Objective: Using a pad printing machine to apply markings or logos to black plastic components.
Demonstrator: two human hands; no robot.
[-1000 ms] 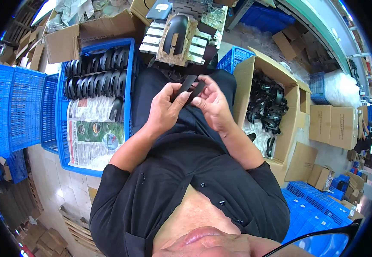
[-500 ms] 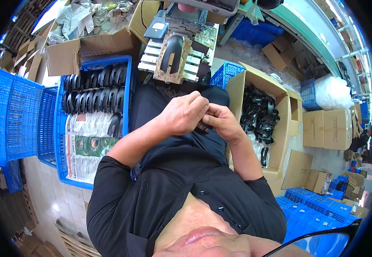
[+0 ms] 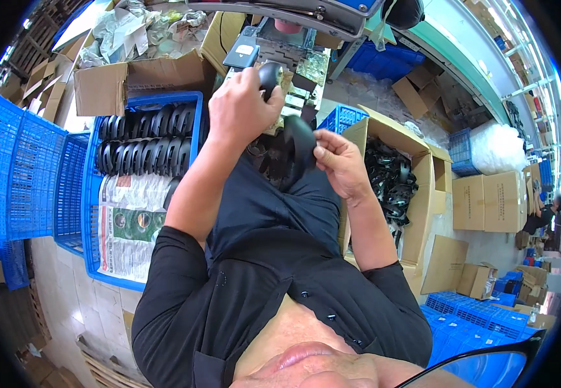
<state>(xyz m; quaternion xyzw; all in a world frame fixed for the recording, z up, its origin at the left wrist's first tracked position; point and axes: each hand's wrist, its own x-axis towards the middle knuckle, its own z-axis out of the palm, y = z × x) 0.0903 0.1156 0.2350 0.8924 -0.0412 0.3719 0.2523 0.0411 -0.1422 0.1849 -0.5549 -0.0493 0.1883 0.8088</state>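
Observation:
My left hand (image 3: pixel 238 107) is at the machine's fixture (image 3: pixel 293 102), its thumb and fingers round a curved black plastic part (image 3: pixel 268 75). Most of the fixture's front is covered by this hand. Lower and to the right, my right hand (image 3: pixel 340 161) pinches a second curved black part (image 3: pixel 301 141) by its right edge. That part hangs in front of the fixture, slightly blurred, and is clear of my left hand. More such black parts (image 3: pixel 141 157) stand in two rows in a blue crate (image 3: pixel 90 213) on my left.
Newspaper (image 3: pixel 132 226) lines the crate's near half. An open carton (image 3: pixel 423 223) of loose black pieces stands at my right, with a small blue basket (image 3: pixel 342 118) behind it. A dark flat device (image 3: pixel 242 53) rests beside the fixture. The machine head (image 3: pixel 287 26) overhangs the back.
My hands have parted from above my lap. The left went forward to the part at the fixture; the right moved slightly right and now shows another black part in its fingers.

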